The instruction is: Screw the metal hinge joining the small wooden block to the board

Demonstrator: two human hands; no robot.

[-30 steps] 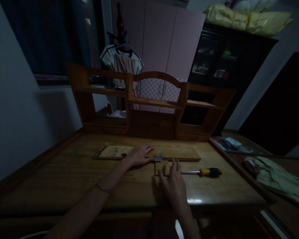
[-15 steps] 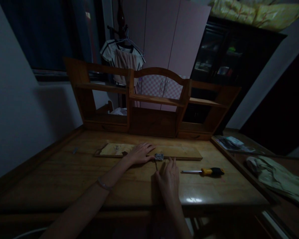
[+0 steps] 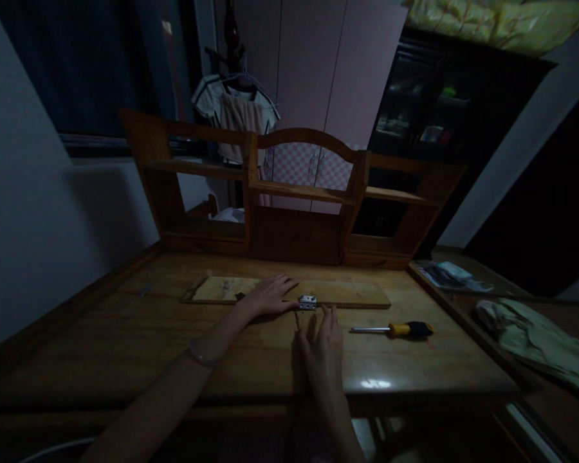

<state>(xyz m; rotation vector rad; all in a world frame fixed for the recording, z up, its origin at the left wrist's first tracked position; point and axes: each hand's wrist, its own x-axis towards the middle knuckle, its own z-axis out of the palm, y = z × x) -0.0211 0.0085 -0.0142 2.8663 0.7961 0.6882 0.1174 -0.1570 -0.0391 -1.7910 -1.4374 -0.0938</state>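
A long narrow wooden board [image 3: 345, 294] lies flat on the wooden desk [image 3: 174, 360]. My left hand [image 3: 271, 296] rests on it with outstretched fingers, its thumb reaching to the left side of a small silver hinge [image 3: 307, 302]. The hinge sits at the board's near edge, and screw holes show in its metal. Just in front of that edge is my right hand [image 3: 322, 341], thumb and fingers apart, fingertips close to the hinge's lower right. Whether these fingertips touch the hinge I cannot tell. A screwdriver [image 3: 405, 330] with a yellow and black handle lies to the right.
A wooden shelf unit [image 3: 299, 235] stands along the back of the desk. On the left is a small pale object [image 3: 145, 291]. A raised rim [image 3: 458, 321] borders the desk on the right, with pale cloth [image 3: 535, 341] beyond it.
My right hand has shifted slightly left, its fingertips drawn a little away from the hinge. The hinge looks brighter now. My left hand stays on the board.
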